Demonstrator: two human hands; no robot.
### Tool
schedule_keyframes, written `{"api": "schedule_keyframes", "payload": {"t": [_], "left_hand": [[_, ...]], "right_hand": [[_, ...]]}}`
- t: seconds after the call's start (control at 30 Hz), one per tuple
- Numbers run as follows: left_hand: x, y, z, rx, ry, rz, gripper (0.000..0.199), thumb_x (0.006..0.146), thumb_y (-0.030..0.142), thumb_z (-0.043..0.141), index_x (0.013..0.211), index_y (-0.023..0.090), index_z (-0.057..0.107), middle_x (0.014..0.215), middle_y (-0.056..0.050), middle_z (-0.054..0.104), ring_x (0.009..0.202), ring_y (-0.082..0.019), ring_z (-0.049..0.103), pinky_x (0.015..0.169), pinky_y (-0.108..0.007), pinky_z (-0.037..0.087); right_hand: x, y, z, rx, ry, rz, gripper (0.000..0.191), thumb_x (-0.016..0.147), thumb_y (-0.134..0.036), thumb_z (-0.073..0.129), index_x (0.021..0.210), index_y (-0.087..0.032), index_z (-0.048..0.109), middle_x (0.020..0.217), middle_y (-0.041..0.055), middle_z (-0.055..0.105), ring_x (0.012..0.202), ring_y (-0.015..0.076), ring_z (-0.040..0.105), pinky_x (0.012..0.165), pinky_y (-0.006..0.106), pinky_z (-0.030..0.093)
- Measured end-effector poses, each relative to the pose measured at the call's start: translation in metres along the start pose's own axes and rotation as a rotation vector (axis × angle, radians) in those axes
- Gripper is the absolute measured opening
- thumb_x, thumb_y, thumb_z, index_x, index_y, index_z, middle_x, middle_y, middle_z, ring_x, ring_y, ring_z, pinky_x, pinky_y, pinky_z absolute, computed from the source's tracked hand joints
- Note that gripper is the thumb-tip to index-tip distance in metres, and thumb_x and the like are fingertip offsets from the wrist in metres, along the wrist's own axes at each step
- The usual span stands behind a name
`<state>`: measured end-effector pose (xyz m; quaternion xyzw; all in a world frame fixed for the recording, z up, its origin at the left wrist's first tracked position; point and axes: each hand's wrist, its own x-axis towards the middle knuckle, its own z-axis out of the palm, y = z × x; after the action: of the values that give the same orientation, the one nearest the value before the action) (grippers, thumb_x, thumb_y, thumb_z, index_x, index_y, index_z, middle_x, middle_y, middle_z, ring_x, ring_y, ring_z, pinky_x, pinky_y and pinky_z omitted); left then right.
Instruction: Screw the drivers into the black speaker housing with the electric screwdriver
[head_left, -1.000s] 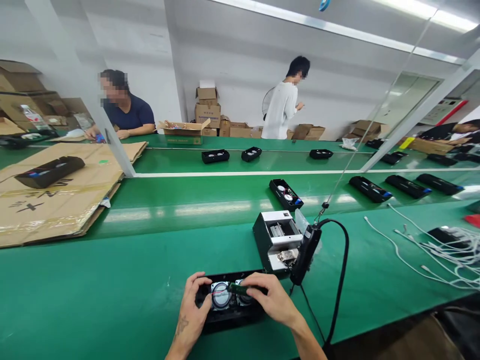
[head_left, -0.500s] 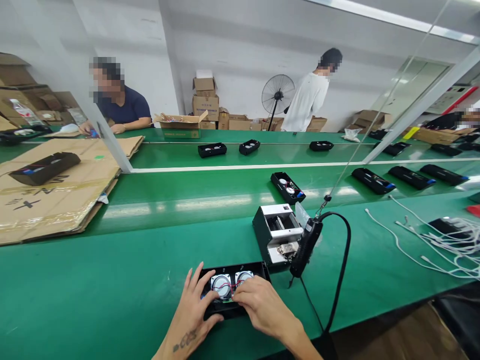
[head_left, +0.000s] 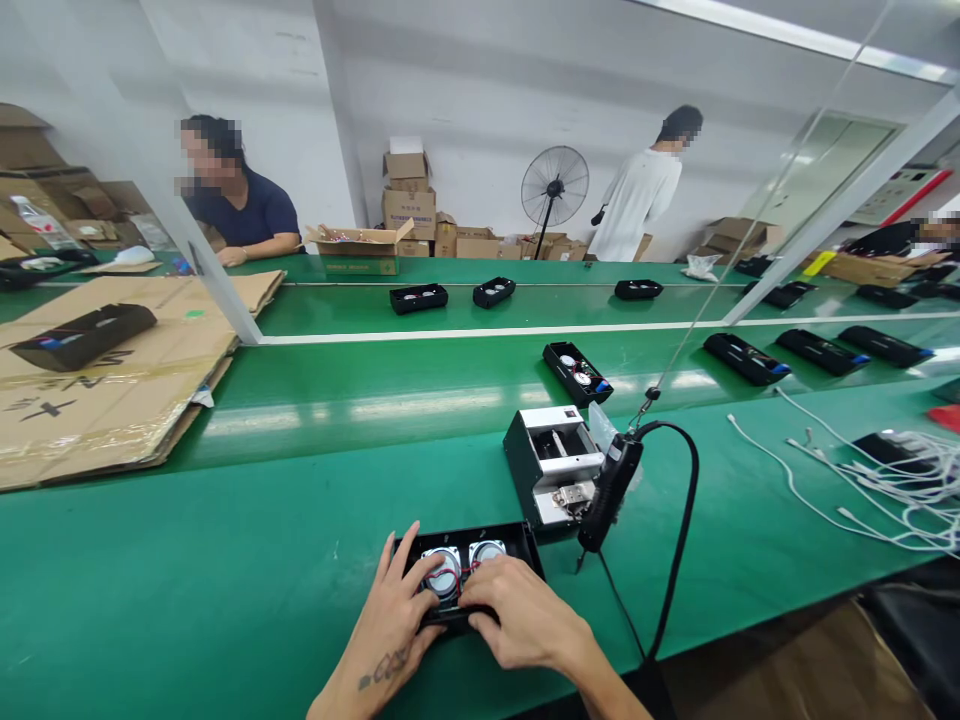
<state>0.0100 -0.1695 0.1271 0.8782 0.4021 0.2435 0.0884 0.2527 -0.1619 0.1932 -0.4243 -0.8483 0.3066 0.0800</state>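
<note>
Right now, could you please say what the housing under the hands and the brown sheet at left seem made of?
The housing: probably plastic, black with a faint sheen, judging by its thin, smooth walls. The sheet: likely cardboard, matte, judging by its layered edge.

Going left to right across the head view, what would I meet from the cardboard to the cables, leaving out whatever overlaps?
Flattened cardboard → left hand → right hand → hanging black tool → white cables.

Factory assembly workshop, recognisable by a long green desk (head_left: pixel 187 570) spanning the lower frame; black speaker cases (head_left: pixel 746 360) spaced along a green surface, right; an electric screwdriver (head_left: pixel 611 490) hanging right of centre; stacked cartons (head_left: pixel 409 208), upper centre; and a co-worker (head_left: pixel 259 212), upper left.
</note>
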Motion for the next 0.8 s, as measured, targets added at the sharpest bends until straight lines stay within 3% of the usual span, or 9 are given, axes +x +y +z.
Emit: {"api": "schedule_keyframes", "payload": {"t": [0.17,0.27,0.4,0.47,0.57,0.67,0.73,0.8], "left_hand": [[0.002,0.001,-0.004,0.043,-0.032,0.048,0.014,0.089,0.023,0.079,0.102,0.029,0.076,0.141,-0.003,0.067,0.163,-0.038,0.021,0.13,-0.074,0.026],[0.001,0.001,-0.002,0.045,0.0,0.065,0.015,0.089,0.031,0.082,0.103,0.029,0.077,0.14,-0.003,0.067,0.163,-0.039,0.021,0.131,-0.075,0.022],[0.003,-0.006,0.003,0.016,-0.009,0.067,0.026,0.084,0.043,0.088,0.103,0.029,0.078,0.139,-0.003,0.069,0.162,-0.042,0.024,0.132,-0.074,0.019],[0.012,-0.012,-0.001,-0.016,-0.082,0.072,0.034,0.08,0.043,0.09,0.109,0.03,0.079,0.138,-0.006,0.07,0.16,-0.044,0.03,0.129,-0.077,0.02],[0.039,-0.023,-0.015,-0.133,-0.289,-0.006,0.037,0.075,0.042,0.092,0.108,0.031,0.081,0.132,-0.005,0.072,0.154,-0.044,0.04,0.128,-0.077,0.018],[0.076,-0.033,-0.035,-0.282,-0.485,-0.222,0.032,0.068,0.047,0.095,0.089,0.027,0.081,0.131,-0.002,0.072,0.146,-0.04,0.052,0.128,-0.058,0.031],[0.097,-0.039,-0.046,-0.339,-0.544,-0.3,0.035,0.063,0.051,0.095,0.075,0.024,0.076,0.126,0.0,0.074,0.125,-0.032,0.067,0.11,-0.04,0.05],[0.112,-0.044,-0.052,-0.372,-0.576,-0.312,0.039,0.06,0.053,0.094,0.066,0.022,0.07,0.117,0.003,0.076,0.103,-0.023,0.073,0.086,-0.029,0.054]], "right_hand": [[-0.006,-0.006,0.016,-0.082,0.055,-0.01,0.024,0.095,-0.016,0.059,0.109,-0.025,0.077,0.117,0.0043,0.079,0.108,0.025,0.071,0.098,0.038,0.051],[-0.005,-0.011,0.035,-0.116,0.101,-0.023,0.029,0.093,-0.015,0.063,0.119,-0.024,0.07,0.118,0.0059,0.077,0.11,0.0265,0.07,0.106,0.043,0.048],[0.001,-0.014,0.044,-0.141,0.118,0.062,0.029,0.089,-0.009,0.063,0.115,-0.019,0.07,0.109,0.0089,0.079,0.104,0.0279,0.073,0.107,0.045,0.048],[0.008,-0.014,0.033,-0.122,0.074,0.073,0.028,0.09,-0.011,0.064,0.116,-0.018,0.072,0.111,0.0106,0.08,0.107,0.0289,0.073,0.105,0.044,0.049],[0.025,-0.012,0.0,-0.033,-0.007,0.112,0.028,0.09,-0.02,0.07,0.117,-0.022,0.076,0.115,0.0091,0.082,0.112,0.0295,0.075,0.1,0.039,0.05],[0.049,-0.008,-0.036,0.028,-0.076,0.148,0.034,0.087,-0.029,0.077,0.12,-0.029,0.078,0.116,0.0043,0.084,0.114,0.0295,0.076,0.091,0.034,0.052],[0.064,-0.007,-0.053,-0.004,-0.129,0.147,0.048,0.078,-0.039,0.087,0.123,-0.029,0.077,0.116,0.0048,0.084,0.115,0.0335,0.075,0.086,0.034,0.052],[0.076,-0.006,-0.062,-0.064,-0.164,0.146,0.061,0.07,-0.045,0.092,0.126,-0.028,0.076,0.115,0.0067,0.084,0.113,0.037,0.075,0.082,0.035,0.051]]}}
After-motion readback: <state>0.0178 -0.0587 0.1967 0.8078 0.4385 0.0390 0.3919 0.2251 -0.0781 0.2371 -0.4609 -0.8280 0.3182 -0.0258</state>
